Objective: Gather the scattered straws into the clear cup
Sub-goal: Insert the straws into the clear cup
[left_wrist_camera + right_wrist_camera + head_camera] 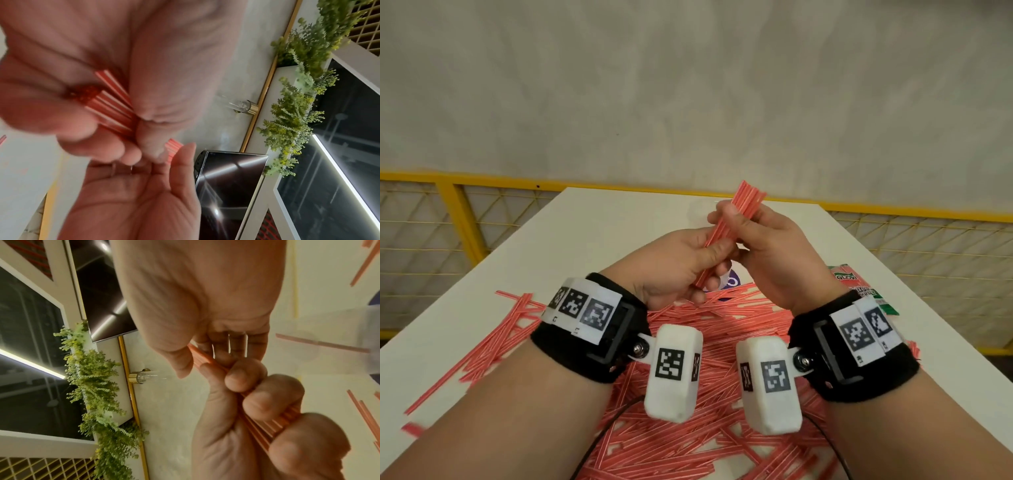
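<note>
In the head view, both hands meet at the centre of the frame, raised above a white table (599,219). Between them they hold a bundle of red-and-white striped straws (736,214), tilted so its upper end points toward the upper right and its lower end pokes out below the left hand (681,260). The left hand's fingers are curled round the lower part of the bundle, thumb pressed across it. The right hand (767,246) grips the upper part, its fingers wrapped over the straws just below their top ends.

In the left wrist view, the striped bundle (115,104) runs between the left thumb and the curled fingers (68,113), and the right hand (135,198) shows below with its palm facing the camera. In the right wrist view, the straws (265,426) pass under the left hand's curled fingers (244,378) at the lower right.

The loose straws (722,329) lie in a thick heap on the table at the bottom centre of the head view, under the wrists, with a looser spray (493,342) to the left. The clear cup (729,279) is mostly hidden behind the hands at the centre; only a part of it with a purple mark shows. A green and red packet (859,284) lies at the right, on the table.
</note>
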### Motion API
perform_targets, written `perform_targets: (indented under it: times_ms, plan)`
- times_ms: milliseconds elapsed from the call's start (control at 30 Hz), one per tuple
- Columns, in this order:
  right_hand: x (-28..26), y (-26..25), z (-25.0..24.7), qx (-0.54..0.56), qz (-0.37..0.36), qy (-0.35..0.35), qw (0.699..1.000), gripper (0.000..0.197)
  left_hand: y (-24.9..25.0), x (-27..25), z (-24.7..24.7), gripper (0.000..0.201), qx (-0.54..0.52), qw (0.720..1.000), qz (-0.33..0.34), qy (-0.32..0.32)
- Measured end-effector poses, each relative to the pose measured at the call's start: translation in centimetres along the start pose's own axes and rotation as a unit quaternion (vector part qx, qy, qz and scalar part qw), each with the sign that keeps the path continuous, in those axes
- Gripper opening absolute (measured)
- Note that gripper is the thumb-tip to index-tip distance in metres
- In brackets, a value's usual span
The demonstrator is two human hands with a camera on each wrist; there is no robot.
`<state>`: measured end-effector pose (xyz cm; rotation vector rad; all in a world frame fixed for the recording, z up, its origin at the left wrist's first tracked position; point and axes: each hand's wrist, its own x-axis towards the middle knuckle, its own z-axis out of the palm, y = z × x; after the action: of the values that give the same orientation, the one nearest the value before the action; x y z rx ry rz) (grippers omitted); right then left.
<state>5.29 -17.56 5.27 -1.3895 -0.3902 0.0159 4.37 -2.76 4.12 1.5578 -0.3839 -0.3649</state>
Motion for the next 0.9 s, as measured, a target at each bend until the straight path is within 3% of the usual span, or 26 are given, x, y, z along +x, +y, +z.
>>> perform_targets:
  times_ms: [67, 200, 500, 900]
  plan:
    - [0.8, -0.3, -0.1, -0.019, -0.026, 0.043, 0.999, 0.019, 0.0, 0.3, -0.2, 0.017, -0.016, 0.999, 0.007, 0.035]
    - [2.7, -1.2, -0.3, -0.074, -0.063, 0.095, 0.991, 0.032, -0.1, 0.7, -0.5, 0.015, -0.026, 0.995, 0.028, 0.095]
    - [4.4, -1.5, -0.5, -0.074, -0.031, 0.077, 0.994, 0.032, -1.1, 1.6, -0.7, 0.022, -0.009, 0.982, 0.064, 0.18]
    - [4.3, -0.5, -1.4, -0.034, -0.032, 0.077, 0.996, 0.027, -1.3, 1.8, -0.3, 0.018, 0.013, 0.975, 0.068, 0.211]
